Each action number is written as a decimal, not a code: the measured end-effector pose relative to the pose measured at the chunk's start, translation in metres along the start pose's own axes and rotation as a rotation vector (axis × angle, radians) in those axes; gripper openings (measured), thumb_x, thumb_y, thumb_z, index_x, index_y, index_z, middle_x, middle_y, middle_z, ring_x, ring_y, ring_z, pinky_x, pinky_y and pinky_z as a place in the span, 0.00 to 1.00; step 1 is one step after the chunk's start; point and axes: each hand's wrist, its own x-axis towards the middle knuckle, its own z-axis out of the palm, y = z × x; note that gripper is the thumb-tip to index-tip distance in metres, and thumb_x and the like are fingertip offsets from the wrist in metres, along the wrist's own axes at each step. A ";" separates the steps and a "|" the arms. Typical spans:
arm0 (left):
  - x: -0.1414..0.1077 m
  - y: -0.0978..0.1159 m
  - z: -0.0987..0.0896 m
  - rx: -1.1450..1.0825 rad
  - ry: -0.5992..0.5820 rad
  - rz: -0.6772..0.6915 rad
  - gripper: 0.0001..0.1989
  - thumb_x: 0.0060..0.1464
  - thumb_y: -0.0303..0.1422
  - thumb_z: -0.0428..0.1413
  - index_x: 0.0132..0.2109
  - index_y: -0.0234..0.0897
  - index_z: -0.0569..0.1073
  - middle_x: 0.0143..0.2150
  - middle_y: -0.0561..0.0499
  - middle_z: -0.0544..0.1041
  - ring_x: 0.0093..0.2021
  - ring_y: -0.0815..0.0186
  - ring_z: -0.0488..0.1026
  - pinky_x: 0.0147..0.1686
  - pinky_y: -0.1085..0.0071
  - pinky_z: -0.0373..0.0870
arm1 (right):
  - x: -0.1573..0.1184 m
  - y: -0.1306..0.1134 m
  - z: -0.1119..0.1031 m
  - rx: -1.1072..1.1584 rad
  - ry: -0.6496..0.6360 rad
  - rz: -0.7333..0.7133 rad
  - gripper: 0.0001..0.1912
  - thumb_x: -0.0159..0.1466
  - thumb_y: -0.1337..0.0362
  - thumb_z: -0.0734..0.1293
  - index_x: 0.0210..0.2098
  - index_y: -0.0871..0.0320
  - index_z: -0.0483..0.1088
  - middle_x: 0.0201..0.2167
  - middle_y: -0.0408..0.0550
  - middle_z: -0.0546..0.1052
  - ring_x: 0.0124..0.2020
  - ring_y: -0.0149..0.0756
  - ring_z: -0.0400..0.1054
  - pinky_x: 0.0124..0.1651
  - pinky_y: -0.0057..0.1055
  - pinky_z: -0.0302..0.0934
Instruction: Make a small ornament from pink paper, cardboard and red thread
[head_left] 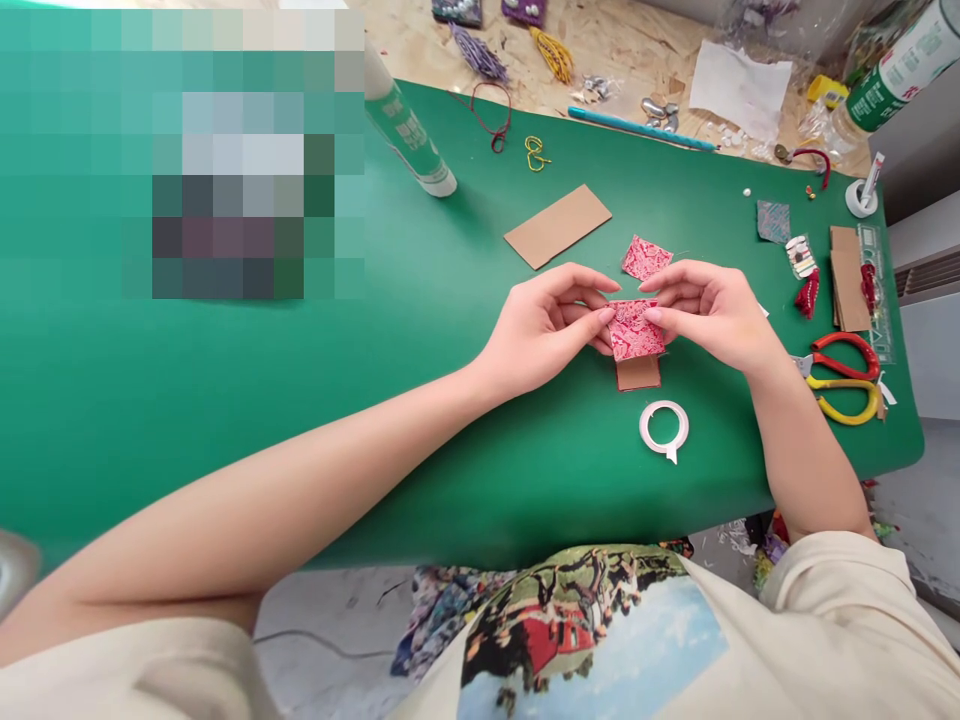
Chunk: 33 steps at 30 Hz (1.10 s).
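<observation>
Shirt (592,640) nearest. Left hand (534,332) and right hand (709,315) pinch red patterned cloth (637,338) near its upper corners, likely keeping it flat above brown card (638,375); tape ring (645,428) beside on table (450,490), probably for easy reach.

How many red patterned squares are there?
2. The held square is between the left hand and right hand; the loose square lies on the green table just beyond them. More may be hidden underneath.
</observation>
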 end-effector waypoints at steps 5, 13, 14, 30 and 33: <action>0.000 0.000 0.000 0.031 -0.008 0.013 0.16 0.55 0.40 0.64 0.45 0.34 0.74 0.33 0.51 0.80 0.31 0.64 0.82 0.34 0.66 0.85 | -0.001 0.000 0.001 -0.022 -0.006 -0.003 0.12 0.53 0.61 0.78 0.34 0.57 0.77 0.28 0.44 0.80 0.31 0.36 0.76 0.35 0.34 0.75; 0.000 -0.002 -0.007 0.264 0.004 0.221 0.11 0.59 0.33 0.57 0.48 0.36 0.74 0.37 0.49 0.83 0.35 0.63 0.82 0.38 0.65 0.83 | -0.002 -0.009 -0.007 -0.035 0.103 -0.069 0.11 0.52 0.59 0.79 0.30 0.56 0.77 0.28 0.44 0.80 0.30 0.36 0.75 0.35 0.35 0.75; 0.002 -0.004 -0.010 0.374 0.014 0.303 0.11 0.59 0.31 0.56 0.49 0.36 0.74 0.38 0.48 0.83 0.38 0.62 0.82 0.42 0.63 0.82 | -0.003 -0.010 -0.010 -0.044 0.137 -0.090 0.10 0.53 0.59 0.79 0.29 0.55 0.77 0.28 0.44 0.80 0.30 0.36 0.75 0.35 0.36 0.75; 0.020 -0.026 -0.026 1.006 -0.357 0.812 0.18 0.63 0.26 0.47 0.52 0.41 0.79 0.53 0.43 0.81 0.52 0.58 0.76 0.52 0.56 0.75 | -0.027 0.004 -0.013 0.040 -0.005 0.111 0.15 0.47 0.57 0.82 0.28 0.57 0.78 0.25 0.43 0.78 0.24 0.31 0.70 0.30 0.32 0.70; 0.021 -0.028 -0.028 0.958 -0.363 0.823 0.18 0.64 0.25 0.48 0.52 0.41 0.79 0.54 0.41 0.80 0.56 0.57 0.75 0.54 0.56 0.74 | -0.026 0.005 -0.006 0.036 -0.064 0.169 0.13 0.49 0.59 0.80 0.28 0.58 0.78 0.25 0.43 0.78 0.25 0.31 0.71 0.31 0.31 0.69</action>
